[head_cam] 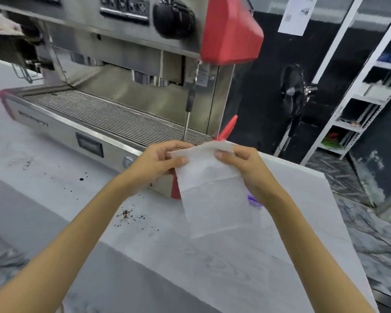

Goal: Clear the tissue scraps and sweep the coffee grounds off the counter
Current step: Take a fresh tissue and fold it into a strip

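I see the left hand (158, 161) and right hand (246, 168) each pinching a top corner of one white tissue (212, 199), held above the counter (212, 267). One cluster of coffee grounds (129, 214) lies left of it. The espresso machine (122, 53) has front lettering too blurred to read.

Left hand (155, 162) and right hand (248, 170) are bare, on slender bare forearms (77, 233); the thumbnails (183, 160) are short and plain.
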`<action>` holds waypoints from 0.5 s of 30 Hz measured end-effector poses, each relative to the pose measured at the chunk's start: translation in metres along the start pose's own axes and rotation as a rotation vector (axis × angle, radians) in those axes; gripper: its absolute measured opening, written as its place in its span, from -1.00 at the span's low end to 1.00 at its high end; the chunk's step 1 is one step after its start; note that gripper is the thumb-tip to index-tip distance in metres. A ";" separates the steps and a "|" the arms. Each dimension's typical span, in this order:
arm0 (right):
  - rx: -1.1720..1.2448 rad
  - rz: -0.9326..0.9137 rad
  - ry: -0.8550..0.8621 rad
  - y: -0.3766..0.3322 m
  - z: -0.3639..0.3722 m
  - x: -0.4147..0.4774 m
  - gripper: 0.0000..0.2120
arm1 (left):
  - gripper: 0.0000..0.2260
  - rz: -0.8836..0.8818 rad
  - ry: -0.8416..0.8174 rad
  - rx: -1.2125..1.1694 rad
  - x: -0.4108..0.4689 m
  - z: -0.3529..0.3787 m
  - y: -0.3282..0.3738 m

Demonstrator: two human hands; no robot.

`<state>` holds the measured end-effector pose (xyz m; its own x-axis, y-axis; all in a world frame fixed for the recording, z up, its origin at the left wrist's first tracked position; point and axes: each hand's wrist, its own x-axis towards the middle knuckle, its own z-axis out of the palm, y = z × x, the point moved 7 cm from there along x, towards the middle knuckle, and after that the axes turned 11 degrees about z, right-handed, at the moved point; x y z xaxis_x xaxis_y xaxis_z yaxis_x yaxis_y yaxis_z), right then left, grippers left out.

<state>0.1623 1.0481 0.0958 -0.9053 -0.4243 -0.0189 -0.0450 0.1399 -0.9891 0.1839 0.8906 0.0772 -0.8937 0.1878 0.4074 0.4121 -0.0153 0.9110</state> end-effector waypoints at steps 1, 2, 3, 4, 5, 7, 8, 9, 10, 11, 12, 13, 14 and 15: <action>0.044 0.007 -0.033 -0.001 0.016 0.005 -0.81 | -0.80 -0.004 0.020 -0.024 -0.008 -0.015 0.004; 0.072 0.023 -0.063 -0.002 0.032 0.009 -0.80 | -0.80 -0.001 0.040 -0.039 -0.016 -0.030 0.007; 0.082 0.037 -0.089 -0.003 0.050 0.015 -0.78 | -0.79 -0.001 0.058 -0.050 -0.024 -0.046 0.011; 0.084 0.050 -0.109 -0.004 0.068 0.021 -0.78 | -0.77 0.002 0.066 -0.050 -0.032 -0.062 0.015; 0.083 0.062 -0.125 -0.003 0.087 0.027 -0.78 | -0.74 0.000 0.064 -0.042 -0.040 -0.078 0.019; 0.084 0.092 -0.163 -0.003 0.126 0.039 -0.77 | -0.72 -0.027 0.044 -0.004 -0.058 -0.110 0.025; 0.095 0.119 -0.177 -0.003 0.146 0.044 -0.77 | -0.72 -0.044 0.033 0.022 -0.067 -0.127 0.029; 0.109 0.147 -0.184 -0.002 0.166 0.048 -0.77 | -0.74 -0.059 0.012 0.051 -0.076 -0.144 0.034; 0.120 0.172 -0.188 -0.001 0.186 0.053 -0.75 | -0.78 -0.070 -0.016 0.098 -0.085 -0.161 0.038; 0.118 0.173 -0.193 0.000 0.204 0.058 -0.71 | -0.81 -0.085 -0.041 0.156 -0.094 -0.179 0.042; 0.098 0.159 -0.206 0.000 0.224 0.064 -0.66 | -0.81 -0.099 -0.059 0.230 -0.102 -0.199 0.043; 0.072 0.131 -0.227 0.000 0.244 0.071 -0.64 | -0.79 -0.109 -0.070 0.309 -0.111 -0.219 0.044; 0.062 0.106 -0.246 -0.002 0.265 0.077 -0.69 | -0.79 -0.110 -0.073 0.379 -0.119 -0.239 0.043; 0.054 0.082 -0.259 -0.001 0.284 0.085 -0.77 | -0.81 -0.106 -0.061 0.426 -0.126 -0.260 0.042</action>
<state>0.2060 0.7577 0.0541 -0.7665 -0.6291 -0.1290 0.0531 0.1382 -0.9890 0.2680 0.6113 0.0809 -0.9280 0.2244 0.2974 0.3668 0.4107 0.8348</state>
